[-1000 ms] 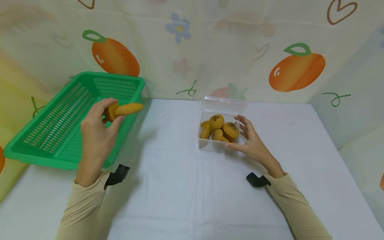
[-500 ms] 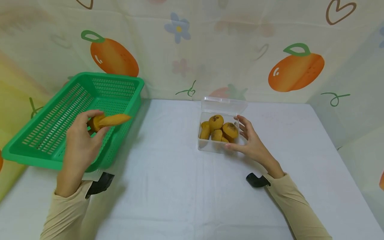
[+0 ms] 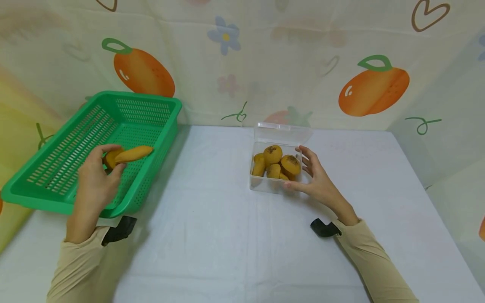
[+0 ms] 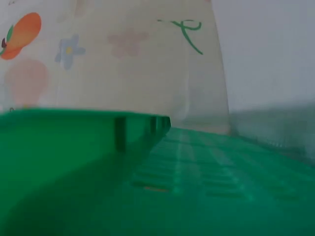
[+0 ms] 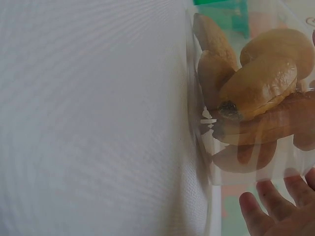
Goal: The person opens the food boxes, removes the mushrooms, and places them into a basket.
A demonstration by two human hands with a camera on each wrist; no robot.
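In the head view, my left hand (image 3: 96, 179) holds a yellow-brown mushroom (image 3: 132, 155) between thumb and fingers, over the green basket (image 3: 134, 191). The mushroom's thick stem points right, and its cap is partly hidden by the fingers. My right hand (image 3: 322, 181) holds the right side of a clear plastic box (image 3: 265, 184), thumb at the front and fingers at the back right. Inside the box lie several similar mushrooms (image 3: 273, 154). In the right wrist view, fingers (image 5: 278, 204) lie against the box, with mushrooms (image 5: 261, 83) showing through its wall.
The box's hinged lid (image 3: 282, 133) stands raised at the back. A white cloth (image 3: 212, 235) covers the table. Behind it hangs a printed curtain (image 3: 257, 63). In the left wrist view the basket's slotted wall (image 4: 59, 162) fills the lower part.
My left hand has moved left and down with the mushroom, from above the basket's right rim to over its inside. My right hand and the box have stayed in place.
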